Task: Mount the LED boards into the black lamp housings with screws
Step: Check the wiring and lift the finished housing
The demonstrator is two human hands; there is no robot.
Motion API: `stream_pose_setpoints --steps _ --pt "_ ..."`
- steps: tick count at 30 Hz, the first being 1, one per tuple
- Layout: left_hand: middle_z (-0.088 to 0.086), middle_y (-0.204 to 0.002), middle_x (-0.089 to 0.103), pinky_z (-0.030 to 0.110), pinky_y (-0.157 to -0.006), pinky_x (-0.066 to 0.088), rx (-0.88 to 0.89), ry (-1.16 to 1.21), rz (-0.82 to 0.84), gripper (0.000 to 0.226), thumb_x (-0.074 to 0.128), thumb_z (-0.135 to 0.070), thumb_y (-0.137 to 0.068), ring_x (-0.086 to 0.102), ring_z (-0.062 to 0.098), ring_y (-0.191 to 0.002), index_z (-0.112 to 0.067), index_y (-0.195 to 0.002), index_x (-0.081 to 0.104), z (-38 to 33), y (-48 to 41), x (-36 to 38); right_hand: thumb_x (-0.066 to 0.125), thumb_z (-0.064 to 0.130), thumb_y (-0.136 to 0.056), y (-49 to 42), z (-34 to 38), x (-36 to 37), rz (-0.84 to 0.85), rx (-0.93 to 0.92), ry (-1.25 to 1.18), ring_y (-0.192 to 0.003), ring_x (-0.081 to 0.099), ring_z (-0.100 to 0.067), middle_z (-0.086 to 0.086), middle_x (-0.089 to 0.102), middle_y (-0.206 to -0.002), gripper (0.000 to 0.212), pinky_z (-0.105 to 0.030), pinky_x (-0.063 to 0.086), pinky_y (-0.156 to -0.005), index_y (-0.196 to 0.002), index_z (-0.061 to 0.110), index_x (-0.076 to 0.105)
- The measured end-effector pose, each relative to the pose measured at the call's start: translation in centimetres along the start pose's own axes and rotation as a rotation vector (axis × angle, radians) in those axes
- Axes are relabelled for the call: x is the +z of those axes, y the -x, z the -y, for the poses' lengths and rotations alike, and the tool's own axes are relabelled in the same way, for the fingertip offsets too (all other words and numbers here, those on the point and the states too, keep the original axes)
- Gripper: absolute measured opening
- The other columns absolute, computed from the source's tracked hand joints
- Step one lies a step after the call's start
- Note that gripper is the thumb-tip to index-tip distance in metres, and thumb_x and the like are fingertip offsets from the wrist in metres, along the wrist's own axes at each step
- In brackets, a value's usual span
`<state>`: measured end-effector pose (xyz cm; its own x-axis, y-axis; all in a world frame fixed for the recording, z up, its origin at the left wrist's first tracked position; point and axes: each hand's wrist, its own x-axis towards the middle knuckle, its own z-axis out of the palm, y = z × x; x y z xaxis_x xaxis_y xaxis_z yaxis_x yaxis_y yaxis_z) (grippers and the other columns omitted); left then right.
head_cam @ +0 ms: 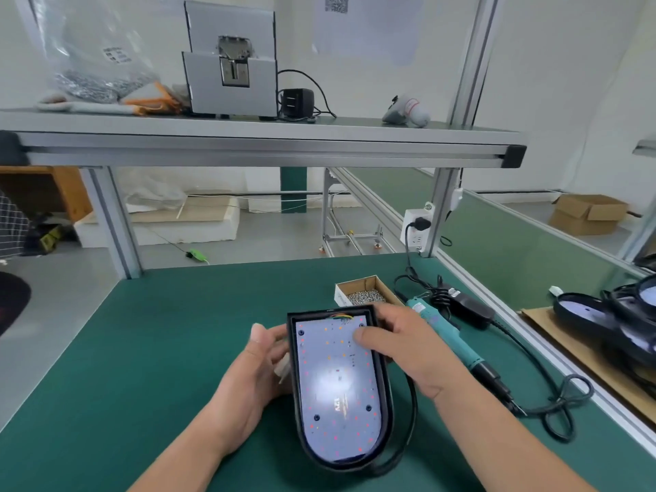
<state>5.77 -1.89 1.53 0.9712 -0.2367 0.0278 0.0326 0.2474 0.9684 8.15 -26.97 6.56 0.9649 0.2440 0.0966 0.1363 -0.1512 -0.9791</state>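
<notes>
"12V" LED board [337,378] in black lamp housing [385,392]

The lamp housing [386,403] was black with a smooth, dull finish; plastic or coated metal could not be told. The LED board [337,385] seated in it was white and glossy, throwing back a bright glare at its middle. The table mat [159,349] was dark green, matt and even. The small box [340,296] was brown cardboard with a white paper face, and the screws [365,296] in it were bright bare metal. The electric screwdriver [447,335] had a smooth teal plastic body, its cable [564,403] black and rubbery. The shelf frame [248,150] was pale brushed aluminium; the bag [92,40] on the shelf was clear, crinkled, shiny plastic
</notes>
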Motion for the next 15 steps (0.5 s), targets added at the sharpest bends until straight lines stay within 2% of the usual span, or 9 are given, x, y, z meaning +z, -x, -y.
stream_pose_setpoints --steps 2,4,6,9,11,15 --pt "0.016 -0.134 0.071 0.045 -0.091 0.058 -0.019 0.038 -0.045 0.093 0.048 -0.084 -0.084 0.07 0.031 -0.119 -0.016 -0.147 0.058 0.1 -0.4 -0.2 0.072 0.025 -0.084 0.0 0.5 -1.2 -0.074 -0.003 -0.018 -0.085 0.071 -0.017 -0.005 0.079 -0.097 0.022 -0.038 0.057 -0.078 -0.105 0.022 0.08" --pt "0.017 -0.135 0.071 0.046 -0.09 0.061 -0.022 0.059 -0.089 0.086 0.051 -0.08 -0.09 0.069 0.033 -0.124 -0.015 -0.146 0.057 0.3 -0.6 -0.3 0.072 0.024 -0.082 0.1 1.0 -3.0 -0.167 -0.036 -0.03 -0.08 0.068 -0.015 -0.002 0.078 -0.093 0.024 -0.037 0.055 -0.075 -0.105 0.021 0.079" --pt "0.016 -0.134 0.071 0.045 -0.088 0.062 -0.016 0.045 -0.099 0.08 0.049 -0.078 -0.095 0.07 0.033 -0.122 -0.016 -0.145 0.057 0.6 -0.7 -0.6 0.072 0.023 -0.083 0.4 1.4 -5.2 -0.272 -0.092 -0.049 -0.079 0.066 -0.016 -0.001 0.076 -0.091 0.022 -0.036 0.053 -0.077 -0.103 0.019 0.079" --pt "0.018 -0.13 0.072 0.049 -0.089 0.061 -0.005 0.006 -0.092 0.077 0.05 -0.075 -0.095 0.071 0.036 -0.118 -0.015 -0.143 0.059 1.0 -0.7 -0.9 0.072 0.022 -0.082 1.0 2.0 -9.5 -0.477 -0.172 -0.057 -0.084 0.063 -0.02 -0.006 0.075 -0.093 0.022 -0.04 0.05 -0.082 -0.102 0.015 0.078" --pt "0.02 -0.128 0.073 0.051 -0.089 0.06 0.001 0.0 -0.089 0.069 0.046 -0.068 -0.103 0.072 0.037 -0.112 -0.013 -0.141 0.061 1.3 -0.9 -1.1 0.071 0.022 -0.083 1.7 2.6 -12.7 -0.598 -0.214 -0.037 -0.082 0.059 -0.02 -0.006 0.071 -0.09 0.017 -0.041 0.048 -0.077 -0.098 0.02 0.079" --pt "0.024 -0.121 0.073 0.052 -0.084 0.058 -0.001 -0.017 -0.091 0.066 0.04 -0.059 -0.102 0.072 0.036 -0.099 -0.008 -0.137 0.063 1.5 -1.2 -1.2 0.07 0.02 -0.089 3.2 3.3 -19.4 -0.825 -0.263 0.052 -0.078 0.058 -0.023 -0.004 0.068 -0.085 0.008 -0.047 0.048 -0.068 -0.088 0.024 0.077"
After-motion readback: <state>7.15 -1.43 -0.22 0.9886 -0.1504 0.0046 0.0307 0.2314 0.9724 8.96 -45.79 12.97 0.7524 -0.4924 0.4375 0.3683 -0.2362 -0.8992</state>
